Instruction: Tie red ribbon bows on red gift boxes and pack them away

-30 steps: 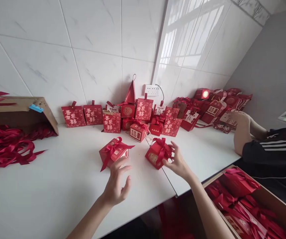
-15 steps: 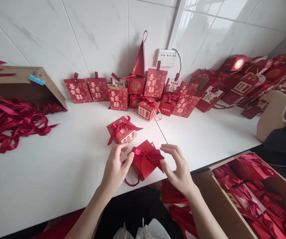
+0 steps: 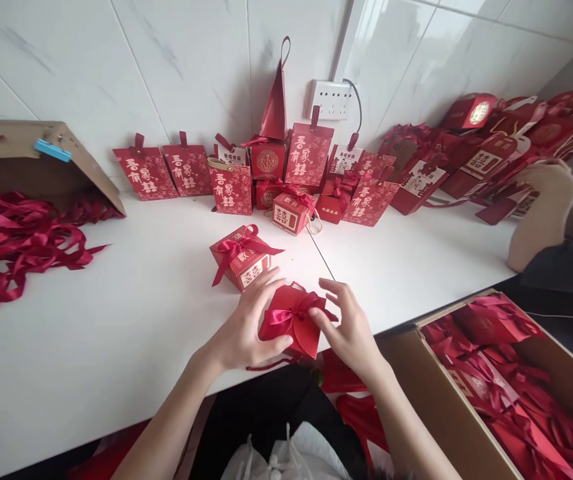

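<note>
Left hand (image 3: 246, 333), fingers curled, is clasped around the left side of a red gift box (image 3: 291, 328). The ribbon bow (image 3: 302, 308) on its top is pinched between thumb and fingers of the right hand (image 3: 351, 333). The box is held at the near edge of the white tabletop (image 3: 116, 333). A second bowed box (image 3: 244, 257) is set just behind it. Loose red ribbons (image 3: 16, 247) are heaped at far left, and an open carton (image 3: 434, 393) is seen at lower right.
</note>
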Available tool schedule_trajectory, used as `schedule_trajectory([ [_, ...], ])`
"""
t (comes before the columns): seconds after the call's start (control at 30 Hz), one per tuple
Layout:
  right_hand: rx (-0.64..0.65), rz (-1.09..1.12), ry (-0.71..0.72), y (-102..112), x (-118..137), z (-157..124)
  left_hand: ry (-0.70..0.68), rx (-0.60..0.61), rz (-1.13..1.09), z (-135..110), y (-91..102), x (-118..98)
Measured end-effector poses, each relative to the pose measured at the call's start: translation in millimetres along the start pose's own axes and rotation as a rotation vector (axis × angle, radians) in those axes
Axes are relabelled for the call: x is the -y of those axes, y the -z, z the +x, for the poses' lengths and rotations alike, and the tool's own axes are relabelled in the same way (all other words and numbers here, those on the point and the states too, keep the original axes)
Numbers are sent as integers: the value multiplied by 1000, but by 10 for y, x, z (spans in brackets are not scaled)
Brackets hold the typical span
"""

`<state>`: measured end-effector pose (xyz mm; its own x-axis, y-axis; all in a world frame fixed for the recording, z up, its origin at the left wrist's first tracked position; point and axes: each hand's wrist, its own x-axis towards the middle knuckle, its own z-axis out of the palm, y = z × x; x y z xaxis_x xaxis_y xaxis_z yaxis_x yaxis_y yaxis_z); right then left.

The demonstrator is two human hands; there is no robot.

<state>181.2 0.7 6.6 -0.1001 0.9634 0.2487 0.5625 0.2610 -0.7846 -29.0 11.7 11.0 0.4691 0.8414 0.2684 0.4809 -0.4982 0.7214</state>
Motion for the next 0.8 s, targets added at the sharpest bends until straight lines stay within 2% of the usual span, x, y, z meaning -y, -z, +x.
schedule_trajectory([
  [0.07,-35,-31,-68,44,14,-15,-1,87,-37,66,7,9],
  [0.17,29,-18,-193,84,22,-34,3,118,-49,92,-30,-20],
  [0.23,63,56,-248,86,12,-43,13,70,4,71,-86,-71],
  [0.4,132,238,-254,96,45,-87,139,-117,178,3,-258,-229],
  [0.57,150,164,-289,147,243,-259,241,-173,206,-19,-336,-269],
  [0.7,327,167,-311,152,328,-412,196,-169,179,-27,-338,-238],
  [0.8,448,200,-327,211,281,-423,173,-163,135,-28,-336,-218],
])
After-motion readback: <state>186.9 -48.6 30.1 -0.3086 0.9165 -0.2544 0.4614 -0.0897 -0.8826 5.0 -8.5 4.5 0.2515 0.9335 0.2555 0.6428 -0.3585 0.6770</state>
